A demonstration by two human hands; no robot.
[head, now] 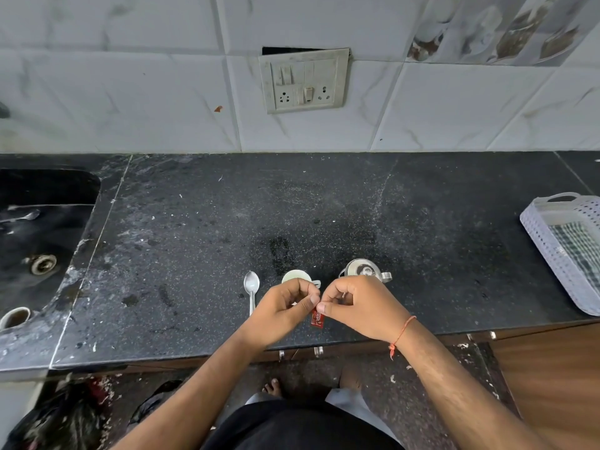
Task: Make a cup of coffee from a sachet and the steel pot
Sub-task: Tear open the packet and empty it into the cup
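Sachet point(317, 319), small, red and flat, hangs upright between both hands above the front edge of the desk point(194, 254); it carries white lettering, too small and tilted to read. The left hand point(281, 311) and the right hand point(360, 306) meet at its top edge, the curled fingers point(313, 298) and thumb of each pinching the top of the packet, fingertips almost touching. An orange thread point(401, 336) circles the right wrist.

Just behind the hands stands a pale, round cup point(294, 276), its handle to the right, partly hidden by the left knuckles. To its right sits the steel pot point(363, 270), shiny and rounded, with a knobbed lid and a short spout pointing right; the right hand covers its near side. Left of the cup lies a metal spoon point(251, 289), bowl away from the person, handle toward the desk's edge.

The desk is dark speckled stone, dusted with pale marks and stains. A black sink point(39, 228) with a metal drain is set in at far left, with a brown-stained cup point(14, 317) near its front corner. A white perforated plastic basket point(565, 251) holding checked cloth stands at the right edge. On the marbled white tile wall behind is a grimy switch and socket plate point(303, 81), hanging slightly loose.
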